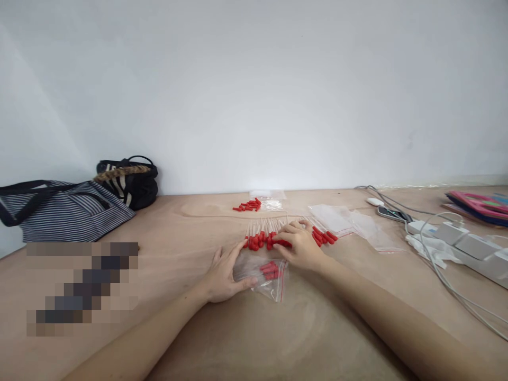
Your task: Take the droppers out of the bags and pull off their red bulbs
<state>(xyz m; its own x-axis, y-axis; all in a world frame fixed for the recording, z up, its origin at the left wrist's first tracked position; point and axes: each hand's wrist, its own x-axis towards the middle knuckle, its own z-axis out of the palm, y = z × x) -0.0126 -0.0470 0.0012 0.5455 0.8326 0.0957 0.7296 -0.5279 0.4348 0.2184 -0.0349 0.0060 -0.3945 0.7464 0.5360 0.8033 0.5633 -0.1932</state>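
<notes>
A row of thin clear sticks with red ends (256, 241) lies across the table in front of me. My right hand (299, 244) is over the middle of the row, its fingers curled around some of the red ends. More red-ended sticks (324, 236) stick out to the right of it. My left hand (227, 276) rests at the row's left end, with thumb and fingers apart. Its thumb touches a clear zip bag (266, 290) that lies between my hands with several red pieces (271, 270) inside.
Behind the row lie loose red pieces (248, 205) and a clear bag of thin sticks (272, 204). To the right are flat clear bags (331, 218), cables, white chargers (450, 233) and coloured folders (480, 203). A striped bag (75, 211) and black bag (138, 185) stand left.
</notes>
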